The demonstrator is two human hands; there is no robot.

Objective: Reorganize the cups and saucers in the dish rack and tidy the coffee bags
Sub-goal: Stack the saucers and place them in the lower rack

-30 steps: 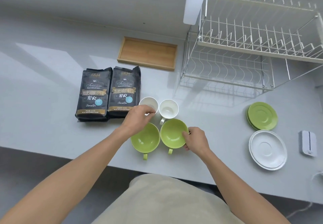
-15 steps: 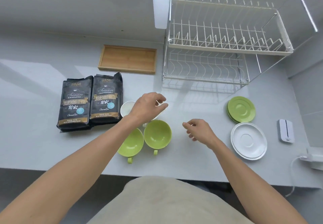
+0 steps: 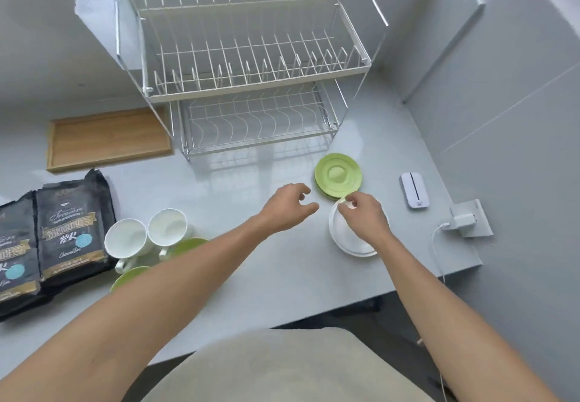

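Two-tier wire dish rack [image 3: 251, 65] at the rear of the grey counter [image 3: 266, 276]; both tiers hold nothing visible. Left of the rack's base, a shallow wooden tray [image 3: 108, 138] lies flat. At the left edge, two black coffee bags [image 3: 47, 244] lie flat, side by side and touching. Just right of the bags stand two white cups [image 3: 146, 237], mouths up; two green cups [image 3: 186, 244] beside them are largely hidden under the left forearm.

In front of the rack's right end sits a small stack of green saucers [image 3: 338, 175]. Directly nearer the person, its far rim close against the green stack, lies the white saucer stack [image 3: 348, 235]. A white device [image 3: 414, 190] and a plugged-in charger [image 3: 461, 221] lie to the right.

The right hand [image 3: 364, 216] is over the white saucers, thumb and fingertips curled at the far rim; whether they already pinch the rim cannot be told. The left hand [image 3: 287, 207] hovers just left of both stacks, fingers loosely curled, holding nothing.

Governing relation: the white saucers lie flat immediately beneath the right hand, which is the nearer; the rack slots lie beyond and to the left. A saucer probably needs tipping onto its edge to enter them.
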